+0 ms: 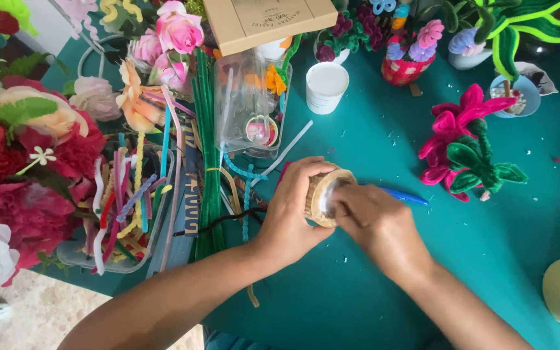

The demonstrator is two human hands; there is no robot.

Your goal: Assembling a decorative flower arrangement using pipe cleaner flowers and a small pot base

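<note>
the small round wooden pot (324,194) sits between my two hands, a little above the teal table (371,285), near its middle and tipped on its side so the pale open mouth faces my right hand. my left hand (290,210) wraps the pot from the left, fingers curled over its top edge and thumb beneath, closed firmly on the bark-like wall. my right hand (374,223) comes in from the right with its fingers bunched together and pressed into the pot's mouth; i cannot tell whether they pinch anything inside.

just behind my right hand a blue tool (404,196) lies on the table, only its far end showing. further right stands a pink and green pipe-cleaner flower (465,146). up from the pot is a white paper cup (326,86), and left of it a clear plastic box (254,107) with small bits inside. a bundle of long green stems (207,155) lies beside that box, running toward me. at the far left a clear tray of mixed coloured pipe cleaners (128,201) rests next to a heap of red, pink and white fabric flowers (24,168). a tan cardboard box (267,21) lies at the top edge.
</note>
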